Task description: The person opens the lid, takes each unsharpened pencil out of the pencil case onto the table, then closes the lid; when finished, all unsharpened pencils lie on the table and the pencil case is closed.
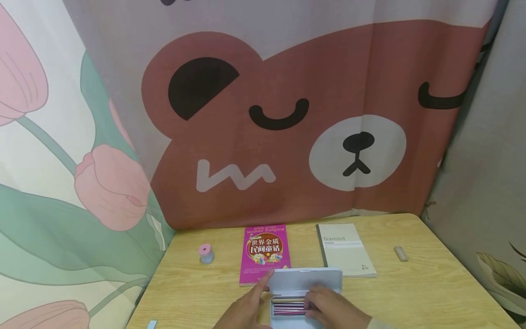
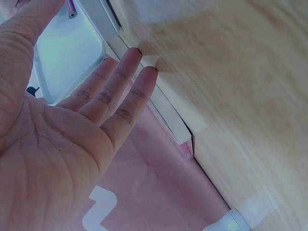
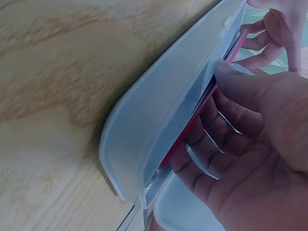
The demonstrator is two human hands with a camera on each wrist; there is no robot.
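Observation:
A pale blue pencil case stands with its lid raised at the near side of the table. Several coloured pencils lie side by side in its tray. My right hand reaches in over their right ends. Seen from the right wrist, the thumb and fingers pinch a red pencil along the case's inner edge. My left hand is at the case's left side, a fingertip at the lid's corner. In the left wrist view its fingers are extended, and a pencil end shows beyond the thumb.
Behind the case lie a pink book and a grey-white notebook. A pink-and-blue spool-shaped item stands at the left, and a small eraser-like block lies at the right. A light blue piece shows near the front left edge. A bear-print curtain hangs behind.

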